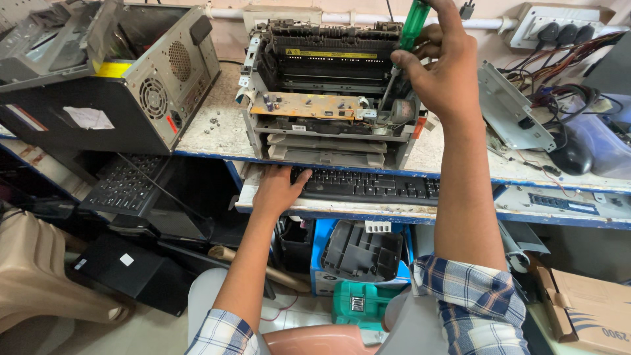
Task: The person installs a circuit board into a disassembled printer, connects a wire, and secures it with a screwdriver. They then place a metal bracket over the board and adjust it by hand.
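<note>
A stripped-down printer (315, 72) with its covers off stands on the workbench (210, 135), an orange circuit board (302, 105) bared on its front. My right hand (440, 66) grips a green-handled screwdriver (413, 26) upright, its shaft reaching down into the printer's right side. My left hand (276, 190) rests flat on the pull-out shelf, fingers on the left end of a black keyboard (368, 185).
An open computer case (112, 72) lies on the bench's left. A metal plate (516, 108), a black mouse (572, 156), tangled cables and a wall power strip (559, 26) are on the right. Another keyboard (121, 184), boxes and plastic parts sit below.
</note>
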